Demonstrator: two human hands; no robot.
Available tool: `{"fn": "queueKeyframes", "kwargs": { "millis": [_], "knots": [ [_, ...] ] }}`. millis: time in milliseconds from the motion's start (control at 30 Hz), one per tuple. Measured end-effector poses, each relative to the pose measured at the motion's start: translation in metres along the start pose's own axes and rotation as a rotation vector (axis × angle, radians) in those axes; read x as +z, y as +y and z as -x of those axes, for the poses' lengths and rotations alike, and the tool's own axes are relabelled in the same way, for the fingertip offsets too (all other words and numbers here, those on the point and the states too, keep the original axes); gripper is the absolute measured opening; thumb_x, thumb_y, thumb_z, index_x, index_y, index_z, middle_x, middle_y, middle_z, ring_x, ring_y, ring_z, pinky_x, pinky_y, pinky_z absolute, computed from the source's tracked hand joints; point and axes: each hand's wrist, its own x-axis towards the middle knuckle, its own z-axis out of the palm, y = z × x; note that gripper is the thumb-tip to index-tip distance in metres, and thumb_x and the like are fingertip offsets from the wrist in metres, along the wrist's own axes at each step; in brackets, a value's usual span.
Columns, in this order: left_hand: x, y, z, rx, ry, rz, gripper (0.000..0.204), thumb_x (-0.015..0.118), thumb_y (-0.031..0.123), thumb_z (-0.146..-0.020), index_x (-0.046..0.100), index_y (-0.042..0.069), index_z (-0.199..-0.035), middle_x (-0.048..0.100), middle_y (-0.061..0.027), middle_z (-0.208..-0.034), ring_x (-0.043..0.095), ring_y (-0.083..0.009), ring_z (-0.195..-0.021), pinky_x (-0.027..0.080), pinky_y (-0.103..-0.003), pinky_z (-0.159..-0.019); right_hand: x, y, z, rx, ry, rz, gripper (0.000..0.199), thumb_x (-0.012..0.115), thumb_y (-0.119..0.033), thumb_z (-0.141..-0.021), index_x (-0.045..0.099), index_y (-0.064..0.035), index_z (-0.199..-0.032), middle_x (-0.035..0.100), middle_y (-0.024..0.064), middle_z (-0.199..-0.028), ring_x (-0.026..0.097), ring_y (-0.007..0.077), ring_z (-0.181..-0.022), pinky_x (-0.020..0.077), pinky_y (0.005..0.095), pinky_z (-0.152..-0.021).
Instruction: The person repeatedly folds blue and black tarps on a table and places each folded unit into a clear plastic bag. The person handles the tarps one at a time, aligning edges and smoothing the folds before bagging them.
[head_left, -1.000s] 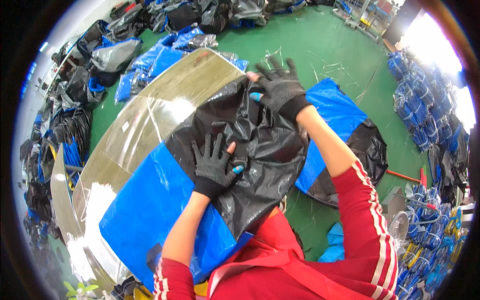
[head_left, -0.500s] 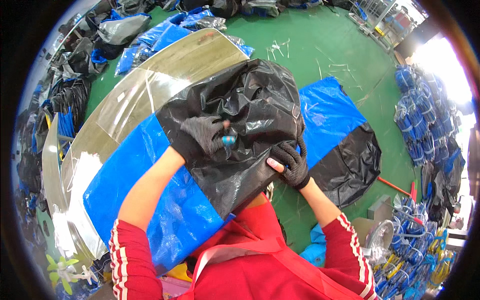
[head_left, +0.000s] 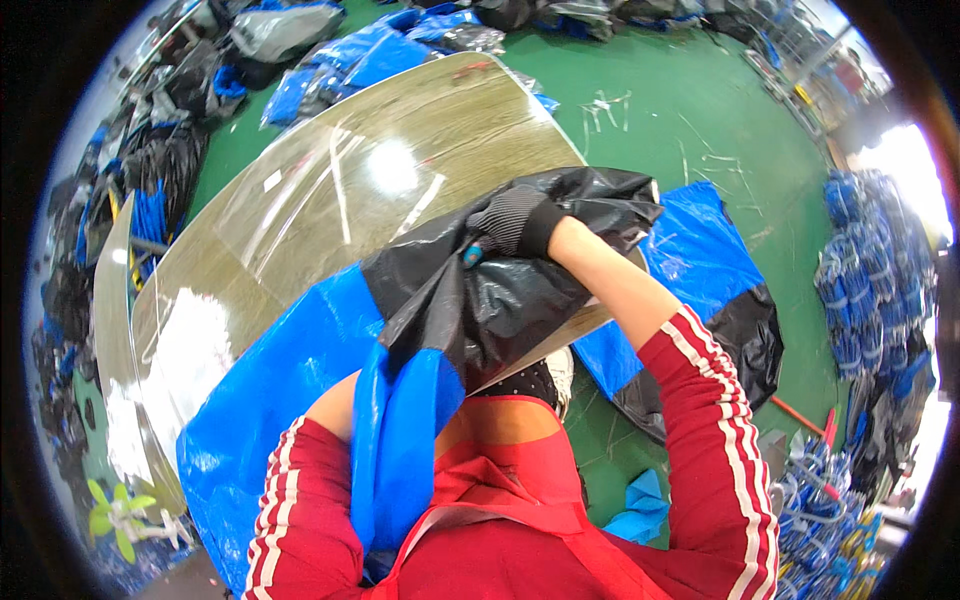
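A large blue and black plastic bag point(head_left: 290, 350) lies across the near part of a clear-covered, wood-patterned table point(head_left: 440, 130). My right hand point(head_left: 515, 222), in a grey and black striped glove, reaches across to the left and has its fingers curled into the bag's bunched black part. Close by its fingertips a small teal thing point(head_left: 472, 256) shows, too small to name. My left forearm point(head_left: 337, 405) runs under a raised blue fold of the bag. The left hand itself is hidden beneath the plastic.
Another blue and black bag point(head_left: 690, 240) lies beyond the table's right edge, above the green floor point(head_left: 650, 110). Bundled blue goods point(head_left: 870, 270) are stacked at far right. Blue plastic packs point(head_left: 380, 60) lie behind the table. A red-handled tool point(head_left: 800, 415) rests at lower right.
My left hand has gone from the top of the black part to under the bag. My right hand has moved left from the black edge, and the plastic is folded and bunched.
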Motion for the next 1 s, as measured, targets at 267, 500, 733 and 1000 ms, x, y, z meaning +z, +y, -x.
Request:
{"fn": "queueKeyframes", "kwargs": {
  "millis": [267,500,733,1000],
  "knots": [
    [-0.106,-0.085,0.148,0.074,-0.258,0.186,0.049,0.056,0.018,-0.086,0.050,0.007,-0.133,0.048,-0.0204,-0.142,0.043,-0.0380,-0.134,0.024,-0.055,-0.117,0.039,0.018,0.007,0.195,-0.022,-0.021,0.050,0.058,-0.056,-0.085,0.067,-0.0181,-0.117,0.071,0.0162,-0.099,0.067,0.0393,-0.091,0.0518,0.0501,-0.080],
    [-0.258,-0.054,0.419,-0.705,-0.566,0.162,0.051,0.047,0.023,-0.098,0.040,0.008,-0.146,0.041,-0.0143,-0.151,0.038,-0.0303,-0.139,0.023,-0.045,-0.119,0.037,0.018,0.003,0.289,-0.012,0.013,0.052,0.056,-0.055,-0.086,0.063,-0.0220,-0.125,0.070,0.0138,-0.109,0.067,0.0363,-0.094,0.0525,0.0463,-0.082],
    [-0.196,0.026,0.491,-1.218,-0.231,-0.022,0.071,0.058,0.039,-0.092,0.029,0.004,-0.146,0.034,-0.0218,-0.148,0.027,-0.0379,-0.138,0.018,-0.044,-0.116,0.026,0.007,-0.006,0.501,-0.192,0.034,0.044,0.057,-0.053,-0.089,0.072,-0.0194,-0.112,0.070,0.0163,-0.104,0.065,0.0379,-0.098,0.0502,0.0445,-0.088],
    [-0.233,-0.027,0.434,-1.008,1.123,-0.206,0.041,0.068,0.036,-0.089,0.058,0.001,-0.107,0.058,-0.0174,-0.103,0.053,-0.0301,-0.095,0.040,-0.040,-0.086,0.031,0.023,0.012,0.500,-0.027,-0.010,0.052,0.052,-0.060,-0.089,0.071,-0.0190,-0.114,0.068,0.0154,-0.113,0.063,0.0372,-0.105,0.0491,0.0474,-0.090]
  ]
}}
